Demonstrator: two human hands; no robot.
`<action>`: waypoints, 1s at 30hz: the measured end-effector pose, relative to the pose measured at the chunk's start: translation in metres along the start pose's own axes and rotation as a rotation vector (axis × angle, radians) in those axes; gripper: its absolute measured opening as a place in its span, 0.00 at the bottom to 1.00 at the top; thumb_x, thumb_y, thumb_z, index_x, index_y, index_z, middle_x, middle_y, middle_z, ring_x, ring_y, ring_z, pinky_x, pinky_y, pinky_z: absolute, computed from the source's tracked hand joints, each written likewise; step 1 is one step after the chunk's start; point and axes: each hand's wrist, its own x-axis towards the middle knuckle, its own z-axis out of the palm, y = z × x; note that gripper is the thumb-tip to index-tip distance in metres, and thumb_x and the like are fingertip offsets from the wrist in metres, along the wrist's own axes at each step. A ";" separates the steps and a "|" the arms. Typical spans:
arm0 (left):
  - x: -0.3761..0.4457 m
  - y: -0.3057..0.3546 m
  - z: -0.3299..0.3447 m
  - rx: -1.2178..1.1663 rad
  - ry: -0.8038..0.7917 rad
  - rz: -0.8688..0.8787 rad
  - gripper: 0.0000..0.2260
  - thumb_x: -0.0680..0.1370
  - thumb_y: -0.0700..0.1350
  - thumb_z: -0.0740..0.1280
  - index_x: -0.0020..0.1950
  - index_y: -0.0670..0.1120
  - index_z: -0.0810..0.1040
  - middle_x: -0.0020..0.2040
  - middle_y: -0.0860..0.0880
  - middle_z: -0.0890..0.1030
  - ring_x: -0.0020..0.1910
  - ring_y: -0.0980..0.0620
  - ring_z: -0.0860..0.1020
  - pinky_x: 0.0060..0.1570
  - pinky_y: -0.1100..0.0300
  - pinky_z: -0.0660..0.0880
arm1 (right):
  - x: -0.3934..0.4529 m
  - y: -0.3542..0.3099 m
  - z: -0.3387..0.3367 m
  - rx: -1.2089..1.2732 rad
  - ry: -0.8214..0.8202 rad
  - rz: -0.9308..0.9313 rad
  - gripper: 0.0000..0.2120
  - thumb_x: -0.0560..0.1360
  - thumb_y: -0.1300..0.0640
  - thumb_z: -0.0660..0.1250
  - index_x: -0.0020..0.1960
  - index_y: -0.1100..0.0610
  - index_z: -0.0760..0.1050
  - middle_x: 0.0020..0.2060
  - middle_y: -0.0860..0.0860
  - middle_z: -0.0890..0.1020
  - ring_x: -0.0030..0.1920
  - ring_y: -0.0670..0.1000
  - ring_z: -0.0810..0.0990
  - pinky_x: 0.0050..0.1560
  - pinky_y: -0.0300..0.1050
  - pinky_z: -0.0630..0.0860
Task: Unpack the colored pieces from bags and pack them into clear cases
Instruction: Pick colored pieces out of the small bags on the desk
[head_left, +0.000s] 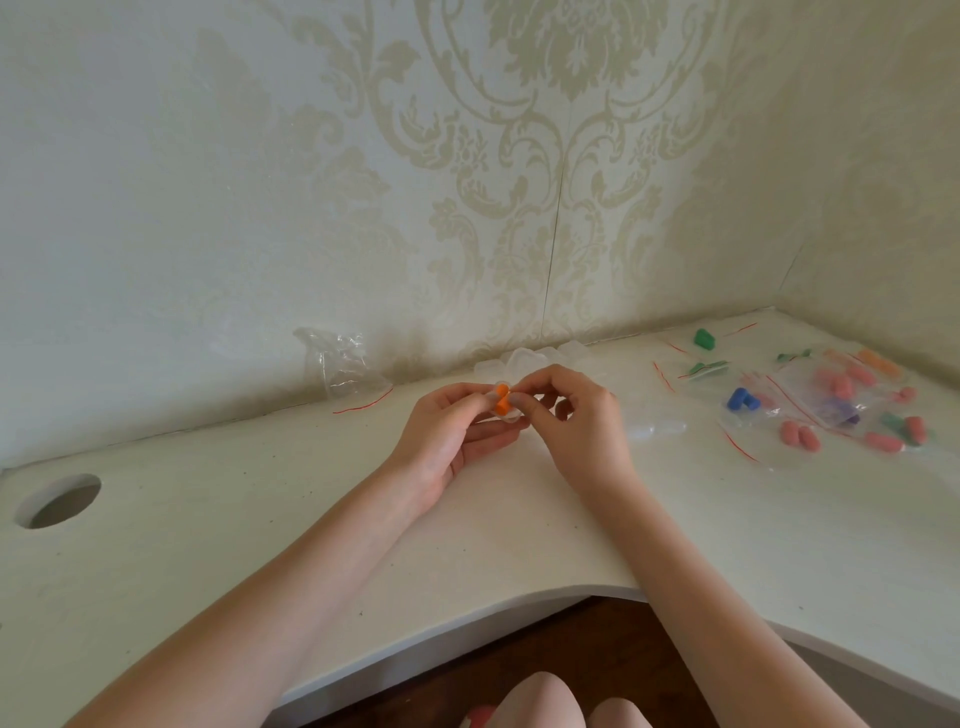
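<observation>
Orange pieces (502, 401) sit inside a small clear case (506, 414) held above the middle of the white desk (218, 525). My left hand (451, 435) cradles the case from below and the left, fingers curled round it. My right hand (576, 415) pinches the case and the pieces from the right with thumb and fingertips. Much of the case is hidden by my fingers.
Several clear cases (524, 361) lie by the wall behind my hands. An empty crumpled bag (345, 371) lies at the back left. Small bags with pink, blue (742, 399), green (704, 339) and orange pieces spread over the right side. A round cable hole (60, 500) is at the left.
</observation>
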 end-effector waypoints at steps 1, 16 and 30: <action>0.000 0.000 0.000 -0.006 0.005 0.007 0.03 0.76 0.39 0.68 0.46 0.40 0.81 0.43 0.41 0.84 0.42 0.46 0.84 0.43 0.59 0.81 | 0.000 0.000 0.000 -0.007 0.004 -0.005 0.09 0.73 0.60 0.71 0.38 0.46 0.77 0.34 0.42 0.82 0.37 0.47 0.75 0.38 0.38 0.70; 0.000 0.001 0.000 -0.013 -0.024 0.007 0.05 0.76 0.38 0.67 0.46 0.37 0.81 0.43 0.41 0.83 0.42 0.46 0.84 0.44 0.59 0.81 | -0.001 0.010 0.003 -0.149 0.096 -0.125 0.05 0.72 0.61 0.72 0.47 0.55 0.80 0.48 0.45 0.71 0.45 0.43 0.71 0.43 0.25 0.65; 0.001 0.005 -0.002 -0.147 -0.027 -0.092 0.15 0.82 0.47 0.58 0.50 0.36 0.79 0.45 0.39 0.84 0.46 0.43 0.84 0.44 0.60 0.81 | -0.003 -0.003 -0.003 0.279 -0.024 0.070 0.19 0.78 0.68 0.56 0.58 0.49 0.76 0.51 0.47 0.84 0.56 0.40 0.79 0.58 0.41 0.73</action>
